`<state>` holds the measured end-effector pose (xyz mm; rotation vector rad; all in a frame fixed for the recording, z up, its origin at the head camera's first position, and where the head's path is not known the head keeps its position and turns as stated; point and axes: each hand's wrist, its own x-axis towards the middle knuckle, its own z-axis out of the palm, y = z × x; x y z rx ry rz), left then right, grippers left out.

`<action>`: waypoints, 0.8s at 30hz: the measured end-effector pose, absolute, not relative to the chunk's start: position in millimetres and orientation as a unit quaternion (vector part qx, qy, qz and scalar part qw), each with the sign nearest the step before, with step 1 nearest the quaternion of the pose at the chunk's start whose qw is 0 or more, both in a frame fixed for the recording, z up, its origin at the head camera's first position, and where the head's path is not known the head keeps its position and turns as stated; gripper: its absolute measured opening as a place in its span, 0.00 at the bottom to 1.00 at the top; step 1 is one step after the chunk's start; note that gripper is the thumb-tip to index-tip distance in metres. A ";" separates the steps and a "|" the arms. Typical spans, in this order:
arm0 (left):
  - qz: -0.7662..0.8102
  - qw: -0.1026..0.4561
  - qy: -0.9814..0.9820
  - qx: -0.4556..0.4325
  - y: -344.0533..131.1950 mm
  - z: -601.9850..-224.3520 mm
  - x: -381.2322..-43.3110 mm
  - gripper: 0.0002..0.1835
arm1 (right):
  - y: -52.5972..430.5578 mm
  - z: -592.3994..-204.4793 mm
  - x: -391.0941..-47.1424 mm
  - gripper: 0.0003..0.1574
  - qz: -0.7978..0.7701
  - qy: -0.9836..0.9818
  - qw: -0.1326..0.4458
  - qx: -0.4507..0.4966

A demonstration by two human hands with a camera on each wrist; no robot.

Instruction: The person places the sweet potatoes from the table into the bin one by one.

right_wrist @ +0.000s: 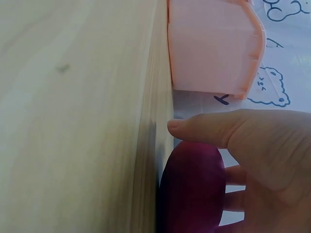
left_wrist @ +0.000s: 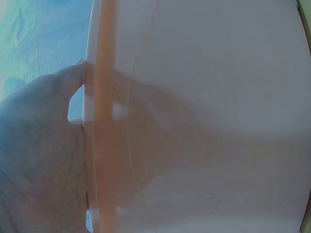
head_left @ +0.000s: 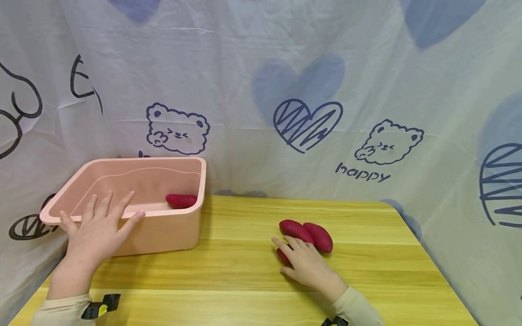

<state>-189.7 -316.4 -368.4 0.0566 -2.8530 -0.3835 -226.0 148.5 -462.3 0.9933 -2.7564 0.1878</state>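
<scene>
My left hand (head_left: 95, 231) rests on the near rim of a pink plastic bin (head_left: 163, 233), its fingers spread and fairly straight. In the left wrist view, the thumb touches the rim beside the bin's wall (left_wrist: 218, 97). A red-purple sweet potato (head_left: 179, 201) lies inside the bin at the right. On the table, my right hand (head_left: 307, 265) is over a near sweet potato (head_left: 282, 256), which it partly covers. Two more sweet potatoes (head_left: 321, 237) lie just beyond its fingers. In the right wrist view, the thumb extends straight above a sweet potato (right_wrist: 194, 189), with the fingers behind it.
The yellow wood-grain table (head_left: 236, 271) runs beneath everything. Behind it hangs a pale curtain (head_left: 244, 149) printed with hearts and bears. The bin stands at the table's left, close to the curtain.
</scene>
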 end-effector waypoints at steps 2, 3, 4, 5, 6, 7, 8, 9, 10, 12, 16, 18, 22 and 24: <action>-0.133 0.133 -0.982 0.019 -316.5 -368.5 -189.5 0.38 | 148.6 -461.4 -225.7 0.46 0.064 -0.936 0.094 0.332; -0.133 0.133 -0.982 0.019 -316.5 -368.6 -189.5 0.38 | 148.7 -460.8 -225.4 0.46 0.066 -0.937 0.090 0.331; -0.133 0.134 -0.982 0.019 -316.5 -368.6 -189.4 0.38 | 148.8 -460.4 -225.3 0.46 0.067 -0.938 0.085 0.330; -0.134 0.134 -0.982 0.019 -316.5 -368.7 -189.4 0.38 | 148.9 -459.8 -225.1 0.45 0.068 -0.939 0.080 0.329; -0.134 0.133 -0.982 0.019 -316.5 -368.7 -189.4 0.38 | 149.1 -459.4 -224.9 0.45 0.069 -0.939 0.076 0.328; -0.133 0.133 -0.982 0.019 -316.5 -368.8 -189.4 0.38 | 149.1 -459.1 -224.7 0.44 0.071 -0.939 0.073 0.328; -0.133 0.133 -0.982 0.019 -316.5 -368.9 -189.3 0.39 | 149.2 -458.9 -224.5 0.44 0.070 -0.939 0.071 0.328; -0.133 0.132 -0.982 0.019 -316.4 -368.9 -189.3 0.39 | 149.2 -458.7 -224.4 0.44 0.069 -0.940 0.070 0.327; -0.133 0.132 -0.982 0.019 -316.4 -368.9 -189.4 0.39 | 149.2 -458.5 -224.4 0.43 0.068 -0.940 0.071 0.327; -0.132 0.132 -0.982 0.019 -316.3 -368.7 -189.4 0.39 | 149.1 -458.3 -224.4 0.43 0.066 -0.940 0.074 0.328; -0.131 0.131 -0.983 0.020 -316.2 -368.1 -189.4 0.39 | 149.3 -458.8 -224.5 0.42 0.057 -0.936 0.091 0.335; -0.130 0.130 -0.983 0.020 -316.0 -367.8 -189.2 0.39 | 149.8 -459.5 -224.6 0.42 0.049 -0.934 0.102 0.340; -0.130 0.128 -0.983 0.021 -315.6 -367.4 -188.9 0.39 | 150.2 -460.5 -225.1 0.42 0.039 -0.929 0.118 0.349; -0.130 0.127 -0.983 0.022 -315.5 -367.4 -189.0 0.39 | 150.3 -460.7 -225.4 0.42 0.037 -0.928 0.120 0.350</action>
